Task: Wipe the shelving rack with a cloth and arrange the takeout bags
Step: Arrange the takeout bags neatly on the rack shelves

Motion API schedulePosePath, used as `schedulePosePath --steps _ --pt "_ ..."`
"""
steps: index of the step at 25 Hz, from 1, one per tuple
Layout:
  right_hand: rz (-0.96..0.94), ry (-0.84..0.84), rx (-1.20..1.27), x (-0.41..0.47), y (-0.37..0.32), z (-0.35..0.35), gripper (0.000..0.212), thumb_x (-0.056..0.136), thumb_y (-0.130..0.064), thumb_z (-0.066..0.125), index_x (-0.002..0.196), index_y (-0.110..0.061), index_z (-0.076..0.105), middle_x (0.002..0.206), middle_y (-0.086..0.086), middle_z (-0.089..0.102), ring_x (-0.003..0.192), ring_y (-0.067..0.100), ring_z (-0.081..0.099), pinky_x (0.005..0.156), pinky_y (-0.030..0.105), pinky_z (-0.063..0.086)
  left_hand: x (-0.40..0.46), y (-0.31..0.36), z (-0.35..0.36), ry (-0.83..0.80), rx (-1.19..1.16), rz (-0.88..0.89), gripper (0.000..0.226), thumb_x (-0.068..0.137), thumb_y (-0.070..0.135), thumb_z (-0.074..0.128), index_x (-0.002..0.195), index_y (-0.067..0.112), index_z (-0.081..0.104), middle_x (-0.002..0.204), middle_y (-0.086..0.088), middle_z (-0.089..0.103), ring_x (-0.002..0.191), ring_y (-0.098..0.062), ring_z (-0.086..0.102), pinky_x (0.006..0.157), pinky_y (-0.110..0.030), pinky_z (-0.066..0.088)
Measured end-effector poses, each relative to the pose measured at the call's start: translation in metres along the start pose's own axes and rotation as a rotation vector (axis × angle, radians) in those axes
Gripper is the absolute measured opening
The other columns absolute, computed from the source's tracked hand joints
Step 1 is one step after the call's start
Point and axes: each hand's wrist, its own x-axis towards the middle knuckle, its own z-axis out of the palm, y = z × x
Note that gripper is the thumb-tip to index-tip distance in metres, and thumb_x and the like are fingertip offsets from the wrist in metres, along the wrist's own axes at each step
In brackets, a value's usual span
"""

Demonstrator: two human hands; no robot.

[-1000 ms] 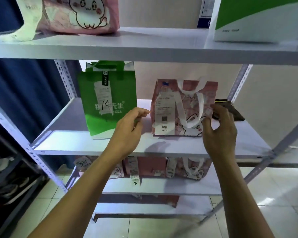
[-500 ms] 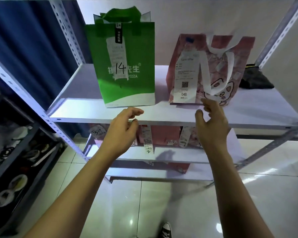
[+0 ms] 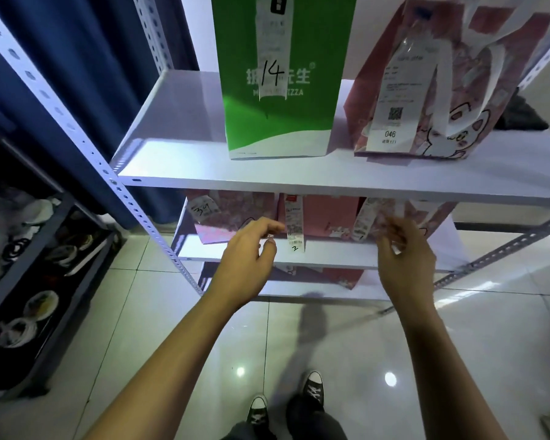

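Observation:
A green takeout bag [image 3: 280,90] marked 14 and a pink cartoon bag [image 3: 442,90] with a 046 receipt stand upright side by side on a white shelf [image 3: 178,128] of the rack. On the shelf below sit three pink bags [image 3: 235,214], partly hidden by the upper shelf's edge, with receipts hanging off them. My left hand [image 3: 251,255] hangs in front of that lower shelf, fingers relaxed, holding nothing. At the same height my right hand [image 3: 404,252] is motion-blurred, its fingers loosely bent and empty. A dark cloth [image 3: 521,117] lies behind the pink bag at the right.
A perforated grey upright [image 3: 86,147] runs diagonally at the left. A dark low rack [image 3: 32,265] with dishes and cables stands further left, before a blue curtain [image 3: 86,58]. Glossy floor tiles [image 3: 331,344] and my two sneakers [image 3: 286,398] are below.
Both hands have dropped from the green and pink bags on the upper shelf down to the lower shelf's level. My view has tilted downward, so the top shelf is out of sight.

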Motion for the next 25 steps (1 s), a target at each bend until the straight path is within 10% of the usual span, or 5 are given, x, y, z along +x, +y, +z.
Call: schedulePosePath --steps 25 --pt "0.239 -0.065 -0.11 0.102 0.257 -0.04 0.033 0.095 -0.013 0.058 0.127 -0.021 0.061 0.118 0.002 0.068 0.101 0.017 0.064 0.073 0.023 0.043 0.126 -0.015 0.28 -0.16 -0.061 -0.212 0.043 0.099 0.013 0.044 0.136 0.034 0.047 0.127 0.012 0.058 0.106 -0.006 0.059 0.084 -0.022 0.047"
